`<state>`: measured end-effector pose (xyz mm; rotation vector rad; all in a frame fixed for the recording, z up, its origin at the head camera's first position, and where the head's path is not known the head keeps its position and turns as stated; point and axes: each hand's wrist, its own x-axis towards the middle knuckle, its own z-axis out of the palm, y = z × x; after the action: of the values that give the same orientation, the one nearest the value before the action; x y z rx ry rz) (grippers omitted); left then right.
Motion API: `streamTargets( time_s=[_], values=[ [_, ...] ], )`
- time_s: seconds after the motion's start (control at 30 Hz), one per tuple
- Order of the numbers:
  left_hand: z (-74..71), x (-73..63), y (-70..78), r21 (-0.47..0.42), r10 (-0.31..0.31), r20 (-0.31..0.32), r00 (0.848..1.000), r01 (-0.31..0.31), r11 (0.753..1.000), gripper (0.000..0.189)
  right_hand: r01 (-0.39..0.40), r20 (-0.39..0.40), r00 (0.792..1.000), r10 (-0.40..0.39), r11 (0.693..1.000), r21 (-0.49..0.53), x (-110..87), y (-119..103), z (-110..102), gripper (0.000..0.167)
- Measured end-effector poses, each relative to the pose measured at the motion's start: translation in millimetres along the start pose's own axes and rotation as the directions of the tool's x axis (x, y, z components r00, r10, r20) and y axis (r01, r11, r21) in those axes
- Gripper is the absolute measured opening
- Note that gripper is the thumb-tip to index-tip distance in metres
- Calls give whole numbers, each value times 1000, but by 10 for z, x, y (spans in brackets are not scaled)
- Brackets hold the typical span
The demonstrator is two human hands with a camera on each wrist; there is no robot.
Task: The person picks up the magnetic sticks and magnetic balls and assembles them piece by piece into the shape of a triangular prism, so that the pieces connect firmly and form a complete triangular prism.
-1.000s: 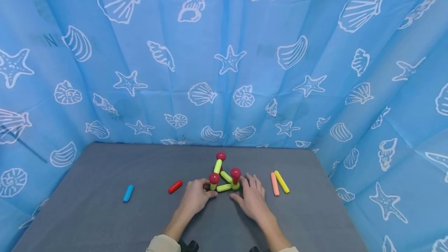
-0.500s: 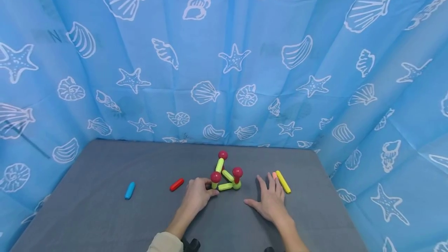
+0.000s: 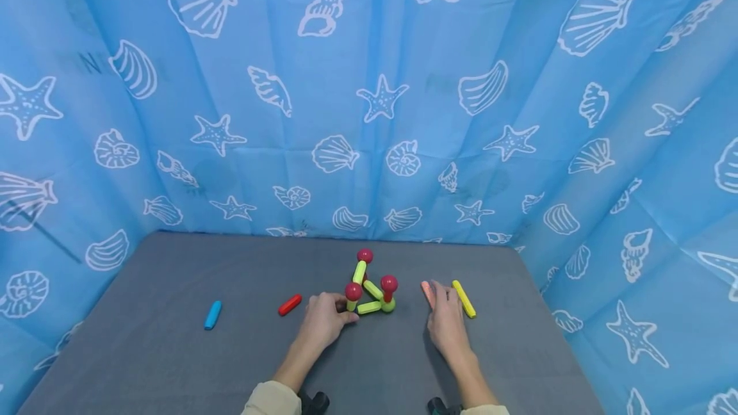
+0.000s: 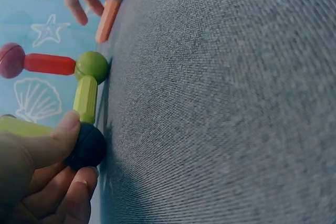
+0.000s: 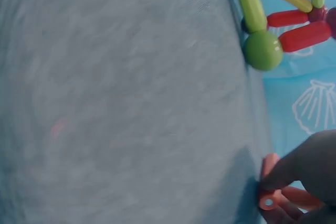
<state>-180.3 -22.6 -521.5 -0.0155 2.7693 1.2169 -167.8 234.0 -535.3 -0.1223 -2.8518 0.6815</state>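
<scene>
A small frame of rods and balls stands in the middle of the table. My left hand [image 3: 324,322] pinches the dark blue ball [image 4: 88,148] at its near left corner between thumb and fingers. From there a light green rod [image 3: 369,307] leads to a green ball [image 3: 388,305]. A red rod rises from the green ball to a crimson ball [image 3: 389,284]. Two more crimson balls, one of them [image 3: 353,291] beside my left hand, top the other uprights. To the right of the frame, apart from it, my right hand [image 3: 448,322] pinches a salmon rod [image 5: 270,163] by thumb and fingers.
A yellow rod [image 3: 464,300] lies just right of my right hand. Left of my left hand are a red rod [image 3: 290,305] and, farther out, a blue rod [image 3: 213,315]. Behind the grey-covered table [image 3: 254,268] hangs a blue shell-patterned curtain [image 3: 369,197].
My right hand has left the green ball's corner, moved right to the salmon rod and taken hold of it. The rod has shifted left, away from the yellow one. My left hand stays put.
</scene>
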Motion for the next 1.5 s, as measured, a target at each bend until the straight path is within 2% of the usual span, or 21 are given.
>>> streamTargets(
  time_s=[0.1,0.17,0.27,0.37,0.5,0.63,0.7,0.77,0.83,0.93,1.0,1.07,1.2,1.37,1.43,1.5],
  values=[
    [1,4,4,1,-7,2,1000,7,1000,36,-4,55,999,3,1000,19,21,-45,-31,67],
    [3,6,7,7,2,5,1000,-2,1000,35,11,61,998,-14,999,48,37,-89,-78,68],
    [5,6,15,13,23,11,1000,-23,1000,35,68,15,997,-70,991,118,87,-192,-180,63],
    [6,4,19,15,31,9,999,-31,999,35,130,-45,991,-123,970,206,151,-351,-305,56],
    [7,1,23,14,23,2,1000,-24,1000,37,227,-156,970,-184,917,329,214,-634,-463,45],
    [-1,18,33,30,22,3,1000,-22,999,36,377,-261,921,-288,827,418,266,-912,-539,37],
    [-2,29,42,37,16,5,1000,-16,999,35,417,-257,907,-333,793,444,287,-1007,-523,35],
    [-1,38,47,40,6,10,1000,-6,999,36,403,-207,915,-345,794,456,294,-1059,-473,34],
    [3,38,48,38,-6,15,1000,6,999,36,355,-142,934,-327,821,447,285,-1069,-402,34],
    [2,28,43,30,-25,22,999,24,999,38,272,-53,960,-273,877,395,255,-1031,-291,33],
    [-7,20,41,26,-36,25,999,35,999,38,256,-23,964,-263,907,336,235,-996,-230,31],
    [-18,14,44,24,-40,25,999,40,999,38,273,-14,960,-279,924,268,218,-962,-190,29],
    [-36,13,43,36,-33,16,999,32,999,37,355,-17,934,-357,922,156,186,-938,-161,27],
    [-37,17,38,48,-19,20,1000,18,999,37,476,-26,879,-476,880,-14,144,-947,-139,26],
    [-30,15,39,46,-17,25,1000,16,999,37,499,-25,865,-501,864,-66,128,-958,-130,27],
    [-20,13,36,41,-17,25,1000,16,999,36,508,-17,859,-511,857,-90,115,-978,-128,27]
  ],
)
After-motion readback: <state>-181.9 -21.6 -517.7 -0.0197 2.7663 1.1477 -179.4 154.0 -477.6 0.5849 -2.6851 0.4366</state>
